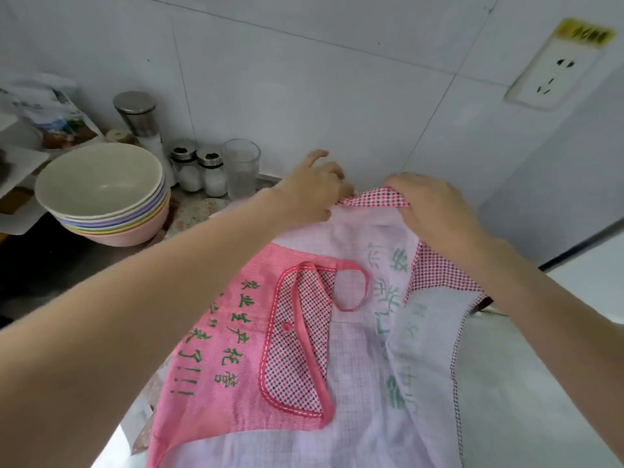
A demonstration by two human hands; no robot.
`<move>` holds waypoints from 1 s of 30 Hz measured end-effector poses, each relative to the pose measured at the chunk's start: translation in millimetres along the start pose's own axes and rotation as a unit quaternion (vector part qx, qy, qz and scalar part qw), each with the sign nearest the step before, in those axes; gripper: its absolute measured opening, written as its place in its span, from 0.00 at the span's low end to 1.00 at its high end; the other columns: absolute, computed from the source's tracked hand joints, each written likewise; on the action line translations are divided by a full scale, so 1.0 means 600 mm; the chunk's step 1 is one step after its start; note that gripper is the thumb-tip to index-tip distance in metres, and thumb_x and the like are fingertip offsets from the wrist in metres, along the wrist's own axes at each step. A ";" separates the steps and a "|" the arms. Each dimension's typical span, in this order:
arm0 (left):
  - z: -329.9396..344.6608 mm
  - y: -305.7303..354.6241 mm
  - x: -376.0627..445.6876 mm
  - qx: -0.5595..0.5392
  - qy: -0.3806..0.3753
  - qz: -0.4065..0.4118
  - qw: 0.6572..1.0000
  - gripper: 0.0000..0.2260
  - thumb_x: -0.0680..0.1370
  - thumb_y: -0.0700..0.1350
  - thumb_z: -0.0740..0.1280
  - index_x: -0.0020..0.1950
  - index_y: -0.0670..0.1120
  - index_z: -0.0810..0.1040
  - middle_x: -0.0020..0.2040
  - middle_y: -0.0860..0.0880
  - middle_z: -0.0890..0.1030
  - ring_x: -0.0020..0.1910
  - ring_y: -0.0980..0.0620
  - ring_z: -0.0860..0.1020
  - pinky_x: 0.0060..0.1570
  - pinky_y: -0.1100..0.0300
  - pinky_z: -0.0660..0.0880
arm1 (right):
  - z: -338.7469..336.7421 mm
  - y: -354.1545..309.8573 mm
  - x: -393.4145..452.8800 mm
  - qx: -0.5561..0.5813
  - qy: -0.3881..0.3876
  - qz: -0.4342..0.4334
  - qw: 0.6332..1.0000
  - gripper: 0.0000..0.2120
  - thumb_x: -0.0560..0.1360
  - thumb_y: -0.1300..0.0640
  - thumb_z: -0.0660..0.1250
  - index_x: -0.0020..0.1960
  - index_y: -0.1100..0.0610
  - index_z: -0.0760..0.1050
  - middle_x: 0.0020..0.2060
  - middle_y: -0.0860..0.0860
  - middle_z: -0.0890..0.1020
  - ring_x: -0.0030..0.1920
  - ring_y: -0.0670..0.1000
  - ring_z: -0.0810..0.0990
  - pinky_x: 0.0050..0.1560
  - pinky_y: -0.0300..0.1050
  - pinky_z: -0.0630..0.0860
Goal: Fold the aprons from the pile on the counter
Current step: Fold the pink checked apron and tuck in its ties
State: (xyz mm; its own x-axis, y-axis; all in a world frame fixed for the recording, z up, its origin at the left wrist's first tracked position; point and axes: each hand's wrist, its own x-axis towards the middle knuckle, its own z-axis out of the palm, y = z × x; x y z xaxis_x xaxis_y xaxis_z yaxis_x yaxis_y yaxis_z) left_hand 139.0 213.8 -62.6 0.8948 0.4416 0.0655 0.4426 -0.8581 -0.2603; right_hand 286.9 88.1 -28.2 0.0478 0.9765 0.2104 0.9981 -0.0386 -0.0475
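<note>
A pink apron [216,366] with green printed characters and a checked pocket [297,339] lies spread over the counter, partly folded over itself so its pale inner side [358,349] shows. A pink strap loop [353,288] rests on it. Both hands are at its far edge near the wall. My left hand [310,190] pinches the pale edge with curled fingers. My right hand [435,207] grips the checked hem [378,197] beside it. A grey-blue apron layer [429,332] lies under the right side.
A stack of pastel bowls [104,197] stands at the left. Behind it are a steel-lidded jar [138,116], two shakers [199,170] and a glass [241,167] along the tiled wall. A wall socket [553,65] is upper right. Bare steel counter [526,383] lies at right.
</note>
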 end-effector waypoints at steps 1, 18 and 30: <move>-0.003 -0.006 -0.008 0.022 -0.014 -0.013 1.000 0.19 0.77 0.44 0.61 0.68 0.51 0.69 0.61 0.46 0.77 0.66 0.50 0.70 0.72 0.51 0.49 | -0.006 0.006 -0.007 -0.020 0.008 0.012 1.000 0.17 0.74 0.65 0.61 0.63 0.59 0.73 0.57 0.58 0.78 0.59 0.58 0.75 0.54 0.53 0.72; 0.018 0.039 -0.275 -0.054 -0.422 0.040 0.904 0.17 0.78 0.44 0.62 0.66 0.46 0.69 0.58 0.46 0.78 0.49 0.49 0.76 0.45 0.60 0.72 | 0.055 -0.004 -0.153 -0.031 -0.246 -0.002 0.969 0.08 0.73 0.67 0.60 0.49 0.60 0.75 0.46 0.55 0.73 0.50 0.57 0.75 0.47 0.45 0.69; 0.039 0.073 -0.144 -0.089 -0.234 -0.027 0.968 0.25 0.79 0.42 0.60 0.75 0.45 0.58 0.72 0.45 0.64 0.68 0.47 0.68 0.63 0.58 0.68 | 0.082 0.044 -0.166 0.126 -0.162 0.123 0.971 0.17 0.74 0.62 0.67 0.63 0.55 0.73 0.61 0.52 0.73 0.60 0.52 0.74 0.62 0.45 0.71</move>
State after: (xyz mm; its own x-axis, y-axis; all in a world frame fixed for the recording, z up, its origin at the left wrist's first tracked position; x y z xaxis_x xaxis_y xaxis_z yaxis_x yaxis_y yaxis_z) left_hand 79.6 144.2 -102.2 0.7641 0.5214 -0.3798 0.5278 -0.8439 -0.0967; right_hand 306.3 0.2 -98.3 0.2279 0.9615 -0.1538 0.9149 -0.2655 -0.3040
